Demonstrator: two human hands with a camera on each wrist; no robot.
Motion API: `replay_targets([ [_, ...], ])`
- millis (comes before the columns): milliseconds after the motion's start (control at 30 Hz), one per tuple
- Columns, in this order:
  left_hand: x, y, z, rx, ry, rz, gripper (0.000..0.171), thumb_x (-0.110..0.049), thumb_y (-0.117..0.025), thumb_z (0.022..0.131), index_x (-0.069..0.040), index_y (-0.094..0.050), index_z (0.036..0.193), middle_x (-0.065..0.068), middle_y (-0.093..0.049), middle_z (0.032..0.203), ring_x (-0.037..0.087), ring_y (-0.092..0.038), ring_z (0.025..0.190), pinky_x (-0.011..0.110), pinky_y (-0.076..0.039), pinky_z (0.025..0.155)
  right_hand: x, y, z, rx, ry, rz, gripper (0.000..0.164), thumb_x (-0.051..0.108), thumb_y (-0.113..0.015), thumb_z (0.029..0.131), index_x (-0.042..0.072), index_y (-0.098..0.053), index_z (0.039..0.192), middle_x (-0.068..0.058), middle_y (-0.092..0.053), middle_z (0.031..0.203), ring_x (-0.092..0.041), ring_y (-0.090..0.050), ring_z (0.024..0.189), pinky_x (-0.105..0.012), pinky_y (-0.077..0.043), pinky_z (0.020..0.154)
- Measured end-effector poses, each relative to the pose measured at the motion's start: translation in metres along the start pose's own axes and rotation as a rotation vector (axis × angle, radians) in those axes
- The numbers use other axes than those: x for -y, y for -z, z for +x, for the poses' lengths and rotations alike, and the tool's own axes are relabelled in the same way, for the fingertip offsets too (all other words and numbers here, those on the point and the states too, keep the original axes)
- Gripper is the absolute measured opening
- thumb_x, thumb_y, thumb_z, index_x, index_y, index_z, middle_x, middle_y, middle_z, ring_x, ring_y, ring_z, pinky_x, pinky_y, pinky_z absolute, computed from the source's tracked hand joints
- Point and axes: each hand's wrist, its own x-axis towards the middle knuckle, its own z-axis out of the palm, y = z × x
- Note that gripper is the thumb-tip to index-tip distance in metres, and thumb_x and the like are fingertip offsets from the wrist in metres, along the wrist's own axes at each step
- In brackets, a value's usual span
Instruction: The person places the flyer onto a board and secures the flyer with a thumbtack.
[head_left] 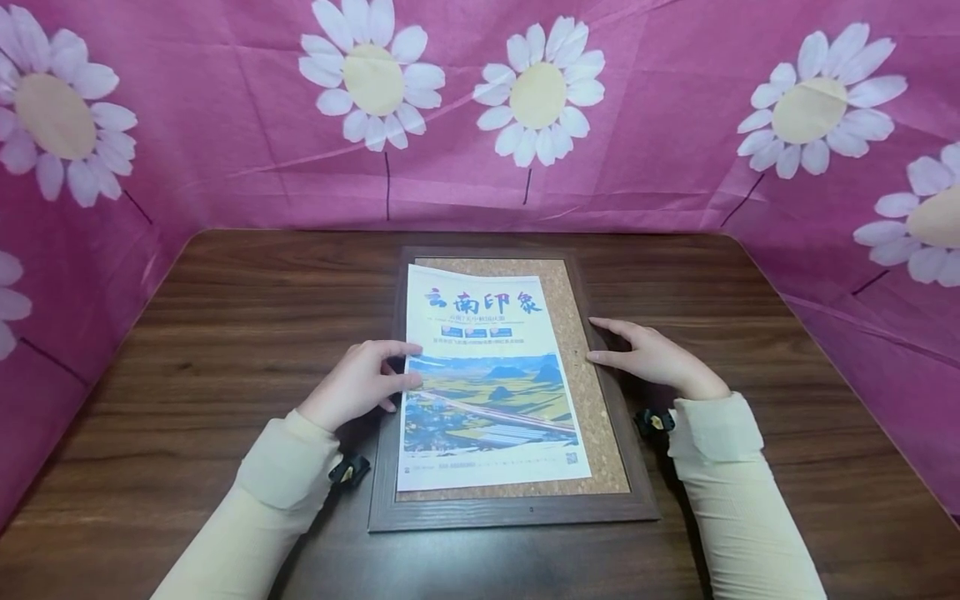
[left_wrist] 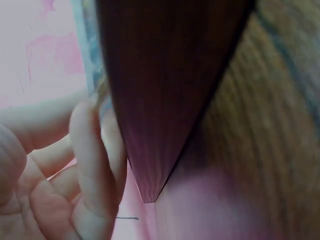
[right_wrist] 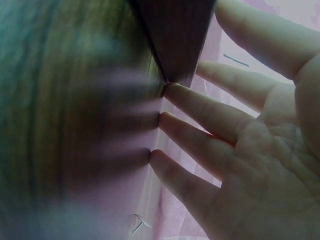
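In the head view a printed paper poster (head_left: 487,400) with a mountain-and-field picture lies over the cork surface (head_left: 581,358) of a dark brown wooden frame (head_left: 487,512). Strips of cork show along its right and bottom sides. My left hand (head_left: 360,379) pinches the poster's left edge at mid-height, its thumb and fingers bent there in the left wrist view. My right hand (head_left: 656,358) is beside the frame's right side, thumb and index fingertip touching it. In the right wrist view the other fingers (right_wrist: 200,120) are spread with their tips down on the tabletop.
The frame lies on a dark wood-grain table (head_left: 225,333). A pink cloth (head_left: 457,183) printed with large white daisies hangs around the back and both sides. Small black devices (head_left: 349,472) are strapped at both wrists.
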Motion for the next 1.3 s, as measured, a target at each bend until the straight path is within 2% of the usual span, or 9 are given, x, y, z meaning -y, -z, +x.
replay_targets([
  [133,0.0009,-0.0006,0.0005,0.014,-0.019,0.041,0.051,-0.014,-0.071,0.091,-0.003,-0.056,0.138,0.013,-0.067,0.094,0.016,-0.059,0.058,0.031,-0.055,0.058,0.0010,0.0001,-0.0002,-0.003,0.003,-0.004,0.077,0.051,-0.058,0.096,0.008,-0.032,0.155,-0.028,-0.031,0.156,-0.047,-0.029,0.144,-0.065,-0.029,0.112],
  [300,0.0019,-0.0011,0.0030,0.042,-0.062,0.073,0.062,-0.013,-0.076,0.086,-0.001,-0.051,0.142,0.008,-0.061,0.077,0.014,-0.057,0.058,0.030,-0.051,0.059,0.0008,0.0007,-0.0002,0.000,0.001,-0.002,0.077,0.050,-0.058,0.096,0.008,-0.031,0.155,-0.027,-0.030,0.157,-0.047,-0.028,0.144,-0.065,-0.029,0.112],
  [400,0.0030,-0.0017,0.0037,0.048,-0.085,0.091,0.066,-0.013,-0.078,0.084,-0.001,-0.050,0.143,0.006,-0.059,0.072,0.014,-0.055,0.061,0.028,-0.049,0.059,-0.0005,-0.0003,0.0006,-0.004,0.003,0.001,0.076,0.049,-0.059,0.097,0.008,-0.032,0.155,-0.027,-0.031,0.157,-0.046,-0.028,0.144,-0.065,-0.029,0.112],
  [733,0.0044,-0.0018,0.0013,0.062,-0.110,0.166,0.072,-0.016,-0.079,0.085,-0.002,-0.046,0.147,0.007,-0.059,0.093,0.016,-0.051,0.076,0.029,-0.045,0.066,-0.0015,-0.0005,0.0030,-0.002,0.008,-0.010,0.076,0.049,-0.059,0.097,0.007,-0.032,0.155,-0.027,-0.032,0.156,-0.045,-0.029,0.144,-0.064,-0.029,0.113],
  [967,-0.0001,-0.0019,0.0014,0.073,-0.112,0.222,0.074,-0.016,-0.079,0.085,-0.003,-0.044,0.148,0.007,-0.061,0.101,0.015,-0.051,0.077,0.029,-0.044,0.068,-0.0006,0.0027,0.0006,0.001,0.000,-0.007,0.077,0.050,-0.058,0.096,0.007,-0.032,0.155,-0.026,-0.032,0.156,-0.046,-0.029,0.144,-0.064,-0.029,0.113],
  [1300,-0.0023,-0.0065,0.0011,0.042,-0.097,0.267,0.074,-0.018,-0.079,0.084,-0.004,-0.044,0.148,0.011,-0.063,0.117,0.013,-0.052,0.073,0.028,-0.045,0.066,-0.0011,0.0020,0.0007,-0.003,0.009,-0.013,0.077,0.050,-0.058,0.097,0.006,-0.032,0.154,-0.028,-0.032,0.156,-0.047,-0.029,0.144,-0.065,-0.028,0.113],
])
